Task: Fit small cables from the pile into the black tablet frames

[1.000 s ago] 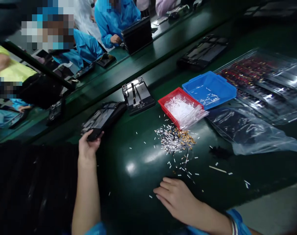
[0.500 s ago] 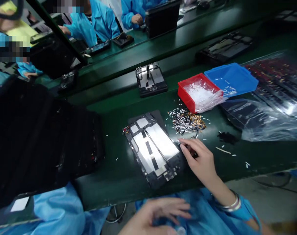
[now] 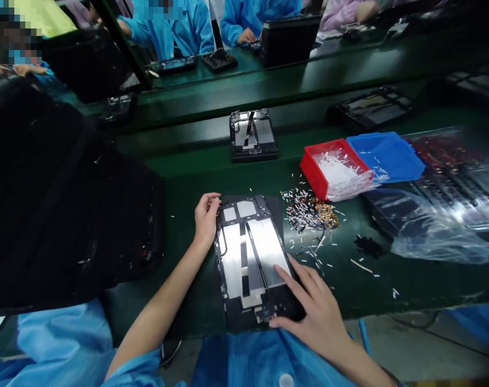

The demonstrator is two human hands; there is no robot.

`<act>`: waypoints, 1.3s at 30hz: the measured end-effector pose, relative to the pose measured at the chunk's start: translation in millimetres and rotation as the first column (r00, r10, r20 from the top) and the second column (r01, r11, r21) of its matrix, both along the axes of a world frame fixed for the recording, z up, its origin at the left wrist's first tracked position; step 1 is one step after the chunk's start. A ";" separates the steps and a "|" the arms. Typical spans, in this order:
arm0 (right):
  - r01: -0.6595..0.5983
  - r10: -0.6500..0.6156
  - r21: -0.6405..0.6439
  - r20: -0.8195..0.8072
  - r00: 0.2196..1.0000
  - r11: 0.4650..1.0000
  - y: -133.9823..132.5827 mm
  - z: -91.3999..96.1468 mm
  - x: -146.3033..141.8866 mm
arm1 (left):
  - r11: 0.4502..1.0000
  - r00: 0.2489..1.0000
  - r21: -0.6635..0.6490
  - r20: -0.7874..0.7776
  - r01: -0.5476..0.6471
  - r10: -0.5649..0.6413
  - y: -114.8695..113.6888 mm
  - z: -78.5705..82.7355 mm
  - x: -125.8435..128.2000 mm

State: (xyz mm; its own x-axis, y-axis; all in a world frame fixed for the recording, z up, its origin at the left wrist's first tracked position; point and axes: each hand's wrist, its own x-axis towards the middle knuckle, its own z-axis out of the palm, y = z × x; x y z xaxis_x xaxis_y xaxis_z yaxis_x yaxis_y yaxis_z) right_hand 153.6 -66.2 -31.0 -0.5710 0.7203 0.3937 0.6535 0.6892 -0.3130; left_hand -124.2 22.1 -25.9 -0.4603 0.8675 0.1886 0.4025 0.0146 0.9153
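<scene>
A tablet-sized panel (image 3: 248, 258) lies flat on the green workbench (image 3: 180, 322), its back up, showing silver metal plates with black strips inside a black frame. My left hand (image 3: 206, 219) curls around the panel's upper left edge. My right hand (image 3: 311, 312) spreads over the lower right corner, its fingers on a silver plate and its thumb at the bottom edge. Part of the panel's corner is hidden under that hand.
To the right lie a heap of white and gold bits (image 3: 309, 210), a red tray (image 3: 315, 172), a blue tray (image 3: 385, 156) and a clear plastic bag (image 3: 438, 242). Another panel (image 3: 252, 134) sits farther along. A black padded mass (image 3: 63, 188) fills the left. Co-workers in blue sit beyond.
The panel now lies nearer me and straighter. My left hand has come up from near my lap onto its upper left edge. My right hand has shifted to the lower right corner.
</scene>
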 end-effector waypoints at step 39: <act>-0.101 0.100 -0.071 -0.025 0.995 0.992 11.6 -4.3 3.2 | 0.973 0.968 -0.026 0.117 0.228 -0.224 44.7 8.0 -29.9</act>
State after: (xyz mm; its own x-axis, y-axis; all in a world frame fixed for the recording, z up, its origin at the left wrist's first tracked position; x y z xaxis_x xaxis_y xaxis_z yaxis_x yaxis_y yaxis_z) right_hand 156.8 -54.6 -35.2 -0.6341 0.6866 0.3555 0.5748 0.7262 -0.3773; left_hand -154.1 66.8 -17.9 -0.2679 0.9570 0.1112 0.2937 -0.0288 0.9555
